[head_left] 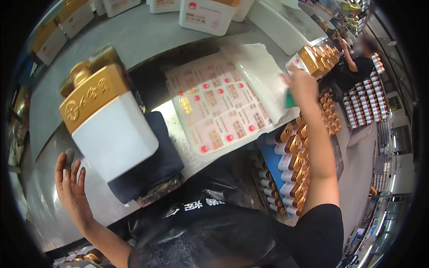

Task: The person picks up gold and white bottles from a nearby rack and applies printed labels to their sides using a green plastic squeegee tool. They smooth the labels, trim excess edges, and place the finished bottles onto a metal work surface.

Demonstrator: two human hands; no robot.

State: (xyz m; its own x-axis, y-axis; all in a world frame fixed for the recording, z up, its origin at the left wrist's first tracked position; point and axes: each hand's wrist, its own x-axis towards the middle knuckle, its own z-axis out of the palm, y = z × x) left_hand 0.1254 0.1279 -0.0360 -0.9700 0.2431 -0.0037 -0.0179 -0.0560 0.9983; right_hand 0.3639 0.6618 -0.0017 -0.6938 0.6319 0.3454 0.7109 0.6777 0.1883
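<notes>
A large white bottle (114,134) with a gold shoulder and cap lies tilted on a folded dark cloth (156,165) on the grey bench (49,201). My left hand (71,190) rests flat on the bench just left of the bottle, fingers apart and holding nothing. My right hand (301,85) is stretched out over the right edge of a sheet of red-dotted labels (219,111). It pinches a small green piece (290,99). Beyond it stand white bottles with gold caps (315,58).
A blue crate of gold-capped bottles (290,169) sits low on my right. White boxes (205,15) line the far side of the bench. Another person (359,64) works at the upper right beside racks of bottles (366,100).
</notes>
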